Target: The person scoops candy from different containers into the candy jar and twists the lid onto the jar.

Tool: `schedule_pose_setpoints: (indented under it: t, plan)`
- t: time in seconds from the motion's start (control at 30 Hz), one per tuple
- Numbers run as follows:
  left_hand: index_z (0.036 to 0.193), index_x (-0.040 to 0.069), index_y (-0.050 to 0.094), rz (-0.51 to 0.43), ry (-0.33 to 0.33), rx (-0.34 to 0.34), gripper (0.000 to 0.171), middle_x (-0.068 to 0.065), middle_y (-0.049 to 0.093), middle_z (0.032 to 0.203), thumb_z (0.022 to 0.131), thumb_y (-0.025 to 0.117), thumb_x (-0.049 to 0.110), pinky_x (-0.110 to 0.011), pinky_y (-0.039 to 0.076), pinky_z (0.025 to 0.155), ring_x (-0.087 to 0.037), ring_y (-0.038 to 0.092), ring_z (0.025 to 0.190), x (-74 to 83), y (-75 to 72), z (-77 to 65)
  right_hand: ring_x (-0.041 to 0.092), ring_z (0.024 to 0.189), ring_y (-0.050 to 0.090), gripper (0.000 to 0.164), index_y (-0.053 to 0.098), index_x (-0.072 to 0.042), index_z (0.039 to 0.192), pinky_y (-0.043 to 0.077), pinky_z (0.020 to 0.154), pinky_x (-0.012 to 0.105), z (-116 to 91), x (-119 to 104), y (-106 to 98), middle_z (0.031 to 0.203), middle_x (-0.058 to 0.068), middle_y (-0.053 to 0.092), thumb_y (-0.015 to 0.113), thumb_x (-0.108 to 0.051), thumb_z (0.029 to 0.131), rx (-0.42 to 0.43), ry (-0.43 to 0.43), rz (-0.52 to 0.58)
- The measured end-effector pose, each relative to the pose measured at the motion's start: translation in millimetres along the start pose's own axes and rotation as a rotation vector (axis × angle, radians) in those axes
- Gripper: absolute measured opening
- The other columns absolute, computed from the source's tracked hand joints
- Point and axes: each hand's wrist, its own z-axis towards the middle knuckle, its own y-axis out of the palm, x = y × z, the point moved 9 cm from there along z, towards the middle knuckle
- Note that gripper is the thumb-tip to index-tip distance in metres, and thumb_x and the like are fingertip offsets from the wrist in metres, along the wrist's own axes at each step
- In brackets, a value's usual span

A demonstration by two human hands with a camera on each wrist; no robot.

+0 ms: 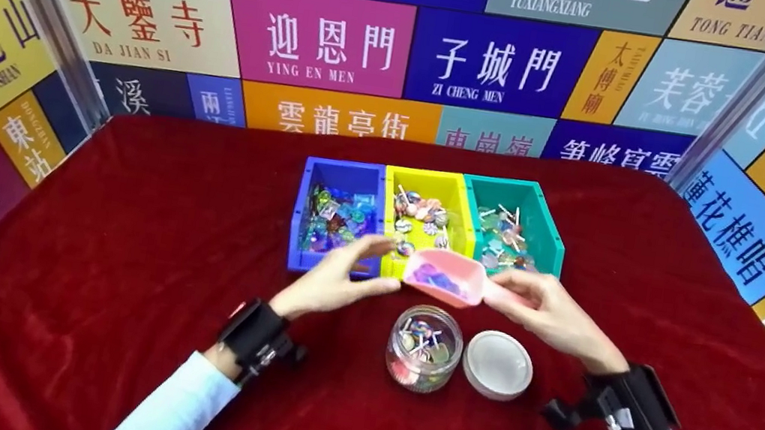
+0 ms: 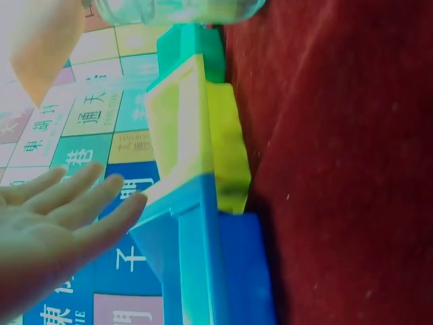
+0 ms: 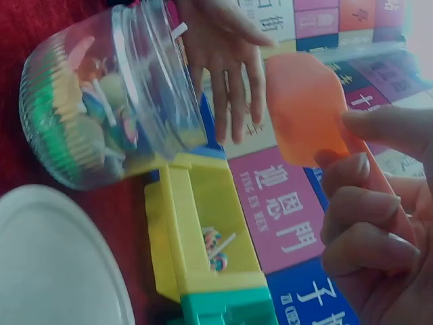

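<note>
My right hand [image 1: 546, 312] grips the handle of a pink scoop [image 1: 445, 277], which carries purple and blue pieces above the front of the yellow bin [image 1: 470, 209]. On the scoop's other side my left hand [image 1: 335, 280] is held out, fingers extended and holding nothing; its palm shows in the right wrist view. Below the scoop stands a clear glass jar [image 1: 424, 350] without its lid, partly filled with lollipops and other candies. Beside the jar lies a white round lid [image 1: 498, 365]. In the right wrist view, fingers [image 3: 365, 203] curl round the scoop's handle.
Left of the yellow bin is a blue bin [image 1: 299, 214] with shiny wrapped or clear pieces. A green bin [image 1: 554, 233] on the right holds more lollipops. All stand on a dark red cloth [image 1: 163, 212], before a wall of coloured sign panels [image 1: 318, 38].
</note>
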Motion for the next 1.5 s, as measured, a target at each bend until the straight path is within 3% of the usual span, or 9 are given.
schedule_pose_setpoints:
  t: [0.13,0.3,0.57,0.7,0.9,1.17,1.5]
  plan:
    - [0.135,0.006,0.034,-0.047,-0.009,-0.135,0.070,-0.011,0.042,0.135,0.078,0.068,0.025,-0.042,0.034,0.100,-0.025,0.039,0.123,0.0,17.7,-3.7,0.021,0.082,0.057,0.017,0.064,-0.006,0.100,0.049,0.075,0.022,-9.7,8.1,-1.2,0.092,0.011,0.064,0.057,-0.013,0.087,-0.042,0.004,0.001]
    - [0.136,0.003,0.029,-0.015,-0.015,-0.272,0.081,-0.013,0.039,0.136,0.072,0.074,0.024,-0.038,0.036,0.098,-0.024,0.040,0.122,1.9,38.7,-7.2,0.021,0.084,0.057,0.016,0.066,-0.013,0.100,0.049,0.075,0.022,-19.4,14.3,1.4,0.092,0.010,0.065,0.056,-0.017,0.088,-0.096,0.037,-0.027]
    - [0.134,0.002,0.032,0.024,-0.004,-0.379,0.081,-0.013,0.041,0.134,0.068,0.077,0.018,-0.035,0.042,0.093,-0.021,0.044,0.119,2.9,58.7,-10.2,0.019,0.079,0.057,0.015,0.066,-0.016,0.097,0.048,0.069,0.021,-24.3,10.8,2.9,0.089,0.009,0.065,0.055,-0.021,0.088,-0.129,0.029,-0.101]
    - [0.134,0.006,0.034,0.046,-0.011,-0.409,0.084,-0.009,0.043,0.133,0.065,0.079,0.022,-0.027,0.042,0.091,-0.019,0.047,0.115,2.2,65.6,-11.9,0.021,0.078,0.057,0.015,0.067,-0.017,0.097,0.048,0.069,0.021,-26.1,6.2,1.8,0.089,0.005,0.066,0.055,-0.021,0.088,-0.136,0.013,-0.127]
    - [0.133,0.010,0.037,0.124,0.000,-0.418,0.087,-0.004,0.050,0.125,0.061,0.081,0.029,-0.019,0.043,0.087,-0.015,0.053,0.107,2.4,71.4,-11.6,0.011,0.075,0.057,0.015,0.067,-0.019,0.096,0.048,0.067,0.020,-28.7,-0.2,-4.4,0.086,-0.007,0.065,0.056,-0.023,0.087,-0.103,-0.016,-0.228]
    - [0.128,0.004,0.041,0.149,0.037,-0.406,0.074,-0.010,0.052,0.121,0.067,0.078,0.024,-0.019,0.044,0.086,-0.018,0.052,0.108,3.2,72.6,-9.7,0.005,0.071,0.056,0.015,0.069,-0.019,0.094,0.046,0.063,0.017,-31.3,-14.0,-9.7,0.083,-0.007,0.066,0.058,-0.026,0.086,-0.052,-0.055,-0.362]
    - [0.126,0.004,0.042,0.143,0.040,-0.401,0.071,-0.012,0.054,0.119,0.067,0.077,0.023,-0.019,0.046,0.082,-0.019,0.054,0.104,3.7,72.5,-9.4,0.000,0.065,0.054,0.011,0.069,-0.015,0.089,0.043,0.059,0.011,-32.4,-49.1,-3.7,0.077,-0.010,0.064,0.060,-0.019,0.085,-0.043,-0.220,-0.503]
